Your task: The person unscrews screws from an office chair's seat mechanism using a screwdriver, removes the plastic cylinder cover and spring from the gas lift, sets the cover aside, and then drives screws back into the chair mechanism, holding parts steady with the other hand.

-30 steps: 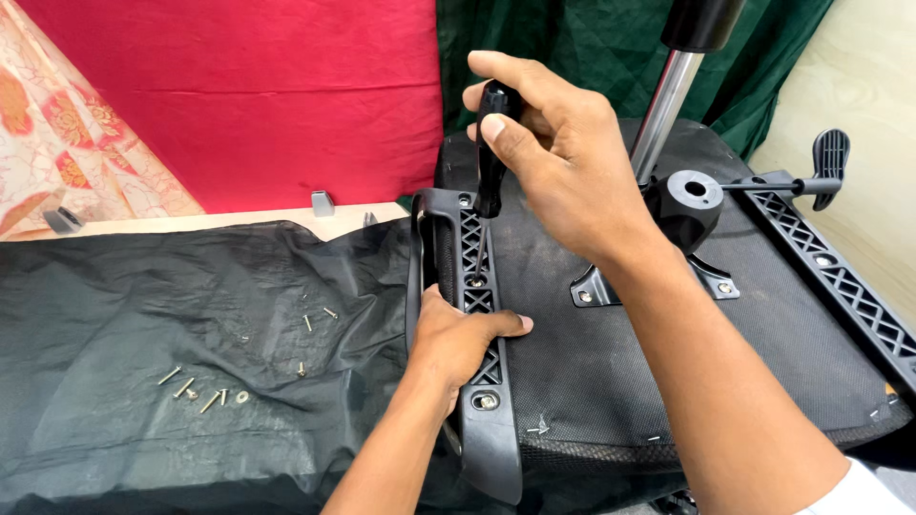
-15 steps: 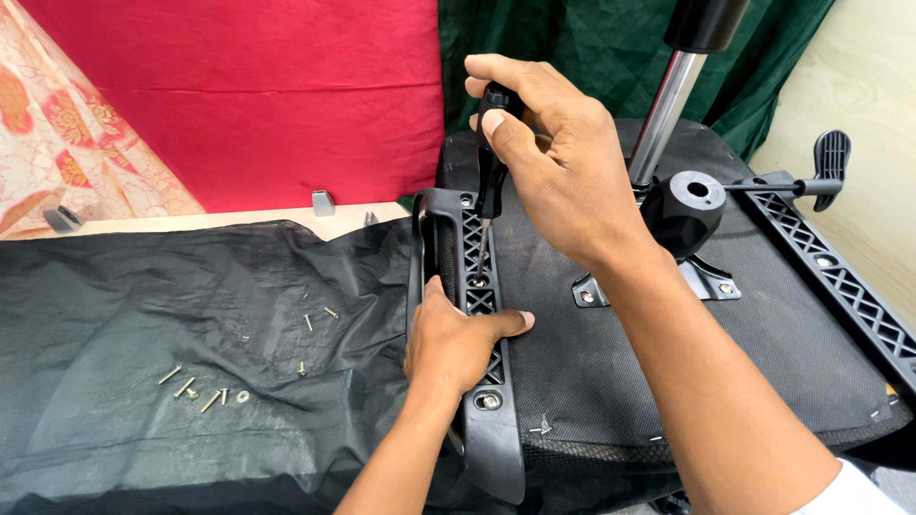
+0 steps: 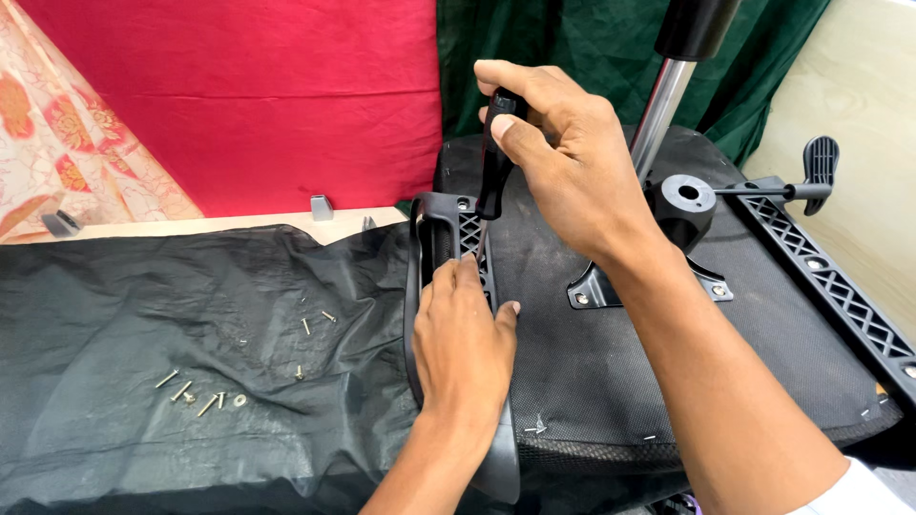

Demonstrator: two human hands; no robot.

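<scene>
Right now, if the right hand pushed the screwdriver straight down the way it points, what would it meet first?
Most likely the black armrest bracket on the upturned seat. The right hand holds the screwdriver tip-down over it, just beyond the left hand's fingertips. Depth is unclear, so the tip may already touch.

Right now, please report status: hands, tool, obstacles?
Right hand grips screwdriver, tip at armrest bracket. Left hand presses bracket. Loose screws lie apart, left.

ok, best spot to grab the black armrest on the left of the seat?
Probably the open loop of the armrest, from the left side: it curves clear of the seat, leaving a gap for fingers. The lattice strip lies flat against the seat, under the left hand and the screwdriver.
</scene>
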